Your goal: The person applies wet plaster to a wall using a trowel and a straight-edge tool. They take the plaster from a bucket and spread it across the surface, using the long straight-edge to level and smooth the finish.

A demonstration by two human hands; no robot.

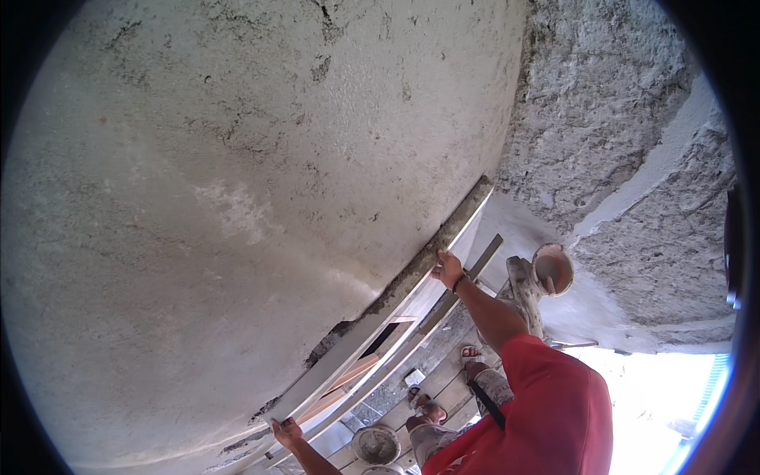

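Note:
A long straightedge point(422, 273), its face caked with wet plaster, lies slantwise against the pale plastered surface point(237, 214). My right hand point(448, 269), with a dark band at the wrist, is closed on its upper part. Farther down and to the left, my left hand point(287, 432) grips the lower end of the straightedge, fingers bent at its edge. The plaster shows rough grey patches and a ragged dark gap along the straightedge's lower half.
A second bar point(487, 253) runs nearly parallel, beyond my right wrist. One bucket point(552, 270) stands by a rough post point(524, 294); another bucket point(376, 445) sits near my feet on planks point(450, 380). Rough grey wall point(602, 103) fills the upper right. A framed opening point(388, 339) shows below.

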